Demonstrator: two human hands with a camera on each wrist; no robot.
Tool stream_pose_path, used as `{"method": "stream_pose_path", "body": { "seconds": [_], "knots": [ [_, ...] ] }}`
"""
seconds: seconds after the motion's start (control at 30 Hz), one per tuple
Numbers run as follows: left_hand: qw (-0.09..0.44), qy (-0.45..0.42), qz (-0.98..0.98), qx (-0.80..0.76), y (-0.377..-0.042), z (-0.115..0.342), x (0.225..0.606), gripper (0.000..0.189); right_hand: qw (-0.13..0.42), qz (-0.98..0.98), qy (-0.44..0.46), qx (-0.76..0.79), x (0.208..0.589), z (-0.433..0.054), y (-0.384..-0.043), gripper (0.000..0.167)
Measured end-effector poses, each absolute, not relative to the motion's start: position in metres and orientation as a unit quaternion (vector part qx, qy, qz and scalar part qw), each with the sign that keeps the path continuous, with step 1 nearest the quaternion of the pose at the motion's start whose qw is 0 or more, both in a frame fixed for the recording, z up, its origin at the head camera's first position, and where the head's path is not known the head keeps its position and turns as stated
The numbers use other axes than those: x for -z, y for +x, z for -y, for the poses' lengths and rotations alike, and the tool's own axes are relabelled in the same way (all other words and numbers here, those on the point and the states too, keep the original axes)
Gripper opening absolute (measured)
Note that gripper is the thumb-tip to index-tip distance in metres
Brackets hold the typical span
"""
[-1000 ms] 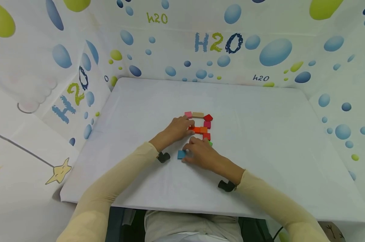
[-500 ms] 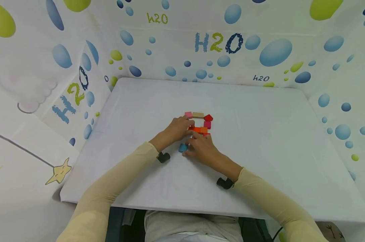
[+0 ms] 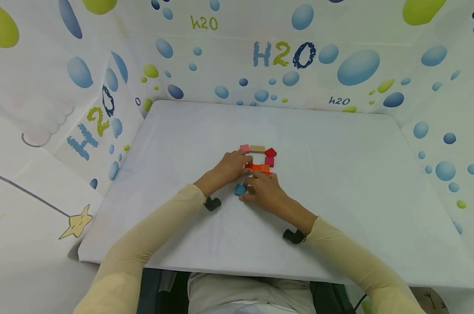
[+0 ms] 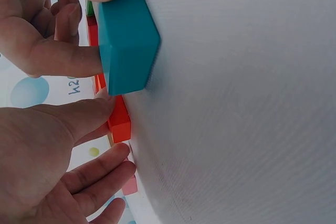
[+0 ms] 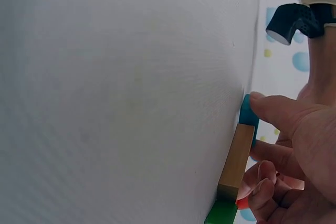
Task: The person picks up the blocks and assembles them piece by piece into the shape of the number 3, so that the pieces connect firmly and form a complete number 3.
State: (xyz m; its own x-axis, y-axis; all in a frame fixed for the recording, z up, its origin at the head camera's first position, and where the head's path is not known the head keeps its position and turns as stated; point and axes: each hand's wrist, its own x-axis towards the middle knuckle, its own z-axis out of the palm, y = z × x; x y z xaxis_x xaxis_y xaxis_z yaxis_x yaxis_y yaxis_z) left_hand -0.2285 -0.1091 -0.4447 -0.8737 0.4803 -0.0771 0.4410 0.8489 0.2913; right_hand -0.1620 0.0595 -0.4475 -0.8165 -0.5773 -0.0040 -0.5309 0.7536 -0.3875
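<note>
My right hand (image 3: 265,191) pinches a teal-blue block (image 3: 240,190) with five-sided faces between thumb and finger. In the right wrist view this block touches or nearly touches the end of a plain wooden block (image 5: 236,162), beyond which lies a green block (image 5: 221,213). My left hand (image 3: 230,167) holds the left end of an orange-red row, with thumb and index finger on either side of a red-orange block (image 4: 121,121). Beside it lies an orange block (image 3: 264,168). In the head view my right hand hides the wooden and green blocks.
Beyond the hands lie a pink block (image 3: 245,148), a tan block (image 3: 257,149), a red five-sided block (image 3: 270,152) and a crimson block (image 3: 269,162). A white-covered table (image 3: 339,174) spreads around them. Patterned walls (image 3: 237,52) rise behind and at the sides.
My right hand has shifted the teal-blue block away from me and slightly right, turning it. The green block has become covered in the head view. The left hand has stayed in place.
</note>
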Motion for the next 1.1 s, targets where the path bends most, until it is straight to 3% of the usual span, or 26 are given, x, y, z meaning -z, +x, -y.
{"method": "stream_pose_path", "body": {
  "seconds": [0.77, 1.1],
  "knots": [
    [0.074, 0.257, -0.955, -0.129, -0.232, 0.111, 0.444, 0.026, 0.066, -0.942, -0.27, 0.188, 0.436, -0.072, -0.164, 0.05],
    [0.11, 0.243, -0.954, -0.136, -0.233, 0.111, 0.445, 0.034, 0.066, -0.951, -0.232, 0.194, 0.443, -0.099, -0.171, 0.046]
  ]
}}
